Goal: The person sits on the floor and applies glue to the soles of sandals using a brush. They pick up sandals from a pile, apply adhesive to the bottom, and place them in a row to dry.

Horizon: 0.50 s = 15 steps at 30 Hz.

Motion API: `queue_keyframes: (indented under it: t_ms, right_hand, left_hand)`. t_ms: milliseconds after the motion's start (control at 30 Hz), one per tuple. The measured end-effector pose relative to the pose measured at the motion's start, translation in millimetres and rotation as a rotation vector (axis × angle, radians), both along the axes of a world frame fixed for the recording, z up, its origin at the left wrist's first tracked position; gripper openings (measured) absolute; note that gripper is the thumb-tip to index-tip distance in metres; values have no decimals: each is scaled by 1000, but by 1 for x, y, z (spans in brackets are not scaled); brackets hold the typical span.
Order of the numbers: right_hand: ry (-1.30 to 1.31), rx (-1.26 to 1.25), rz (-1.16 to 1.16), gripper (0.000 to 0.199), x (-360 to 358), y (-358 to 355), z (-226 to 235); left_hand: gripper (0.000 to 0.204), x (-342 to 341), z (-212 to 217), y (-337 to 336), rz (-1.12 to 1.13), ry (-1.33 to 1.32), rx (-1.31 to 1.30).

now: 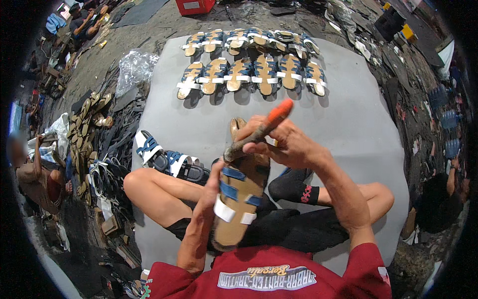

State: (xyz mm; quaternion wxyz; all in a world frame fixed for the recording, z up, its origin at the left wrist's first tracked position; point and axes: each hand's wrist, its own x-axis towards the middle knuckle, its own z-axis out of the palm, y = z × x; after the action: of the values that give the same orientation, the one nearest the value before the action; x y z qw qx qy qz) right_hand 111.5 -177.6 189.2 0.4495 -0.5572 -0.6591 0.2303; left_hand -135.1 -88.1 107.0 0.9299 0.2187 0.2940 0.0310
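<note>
My left hand (pixel 213 180) grips a sandal (pixel 233 230) by its left side, above my lap. The sandal has a tan sole face, with blue and white strap ends lying along both edges and a gap between them. Beyond its far end shows a brown, shiny, split-topped piece (pixel 238 124), partly hidden. My right hand (pixel 284 142) is closed around a worn grey-brown tool (pixel 256 135) with an orange end (pixel 280 112). The tool's rounded dark end hovers over or touches the sandal's far part; I cannot tell which. Its exact kind is unclear.
Two rows of similar sandals (pixel 265 74) lie at the far side of the grey mat (pixel 348 114). White-and-blue sandals with black soles (pixel 191 172) rest by my left knee. Tan soles (pixel 82 129) and clear plastic (pixel 135 70) lie left. Other people sit at the left edge.
</note>
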Motion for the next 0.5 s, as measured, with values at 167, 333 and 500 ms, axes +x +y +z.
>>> queue_keyframes:
  t_ms: [167, 333, 500]
  right_hand:
    - [-28, -402, 73, 29, 46, -31, 15]
    - [110, -283, 67, 33, 3, -13, 26]
    - [-124, -347, 18, 41, 14, -37, -6]
  left_hand:
    - [75, -20, 18, 10, 38, -113, -260]
    - [73, -6, 12, 0, 15, 40, -116]
    - [62, -13, 32, 4, 244, 65, -75]
